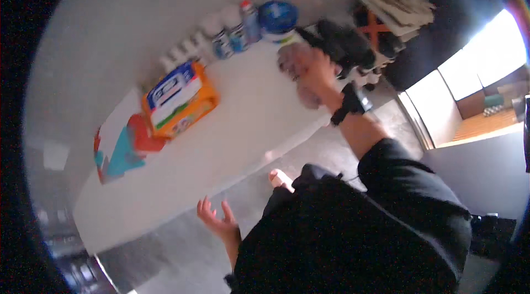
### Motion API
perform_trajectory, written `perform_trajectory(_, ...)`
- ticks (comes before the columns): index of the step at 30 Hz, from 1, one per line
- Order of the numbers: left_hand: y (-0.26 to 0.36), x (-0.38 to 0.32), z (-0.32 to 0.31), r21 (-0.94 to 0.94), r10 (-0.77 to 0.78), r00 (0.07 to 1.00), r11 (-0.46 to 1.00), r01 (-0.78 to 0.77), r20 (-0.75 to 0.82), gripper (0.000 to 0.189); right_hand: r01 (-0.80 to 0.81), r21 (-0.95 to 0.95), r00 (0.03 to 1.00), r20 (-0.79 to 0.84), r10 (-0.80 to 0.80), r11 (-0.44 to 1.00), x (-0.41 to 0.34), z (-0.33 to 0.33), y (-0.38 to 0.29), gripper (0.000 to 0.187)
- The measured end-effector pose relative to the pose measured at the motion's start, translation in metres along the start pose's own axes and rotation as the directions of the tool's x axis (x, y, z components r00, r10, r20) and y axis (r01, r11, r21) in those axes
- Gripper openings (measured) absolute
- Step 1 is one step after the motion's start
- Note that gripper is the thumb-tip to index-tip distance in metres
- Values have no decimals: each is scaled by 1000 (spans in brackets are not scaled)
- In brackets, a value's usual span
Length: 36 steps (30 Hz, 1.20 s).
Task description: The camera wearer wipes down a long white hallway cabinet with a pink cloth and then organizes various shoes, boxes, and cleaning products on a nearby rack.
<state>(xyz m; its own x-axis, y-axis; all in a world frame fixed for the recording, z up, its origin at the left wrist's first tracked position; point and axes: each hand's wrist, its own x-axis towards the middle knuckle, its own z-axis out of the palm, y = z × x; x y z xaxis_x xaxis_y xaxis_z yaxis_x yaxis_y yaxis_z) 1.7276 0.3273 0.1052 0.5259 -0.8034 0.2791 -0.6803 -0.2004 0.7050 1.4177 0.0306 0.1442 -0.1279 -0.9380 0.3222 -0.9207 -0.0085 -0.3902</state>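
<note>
My right hand (316, 72), with a dark watch at its wrist, is over a crumpled mauve-grey cloth (309, 96) at the right end of the white table (232, 124). Its fingers curl onto the cloth, parts of which show on both sides of the hand; motion blurs the detail. Low in front of the table's near edge, my left hand (219, 219) hangs with fingers apart and nothing in it. Just beyond the right hand lies a heap of dark cloth (343, 43). A blue-lidded tub (278, 17) stands behind the mauve-grey cloth.
An orange and blue plastic package (180, 99) rests on the table's left half, beside a flat red, teal and white item (126, 153). Several bottles (234, 33) line the wall. Folded light cloths (397, 8) are stacked at the far right. A bright window (492, 54) is beyond.
</note>
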Motion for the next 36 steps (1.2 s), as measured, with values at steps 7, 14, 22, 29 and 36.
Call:
perform_trajectory(7, -2, -49, 1, 146, -32, 995, 989, 19, 92, 46, 88, 110, 996, 11, -90, 990, -69, -28, 21, 34)
perform_trajectory(14, 22, -39, 22, 78, 123, 989, 989, -129, 76, 45, 242, 20, 970, -19, -242, 970, -107, 0, 39, 43)
perform_trajectory(22, -19, -38, -30, 49, 95, 995, 994, -94, -9, 44, 568, 205, 793, 124, -597, 797, -150, 27, -136, 50)
perform_trajectory(29, -121, -41, -122, -75, -230, 970, 972, 224, -73, 40, 700, 297, 612, 221, -760, 650, -218, 87, -320, 48)
perform_trajectory(36, -237, -24, -226, -36, -400, 914, 916, 399, -70, 37, 820, 570, 251, -282, -926, 49, -262, 157, -555, 26)
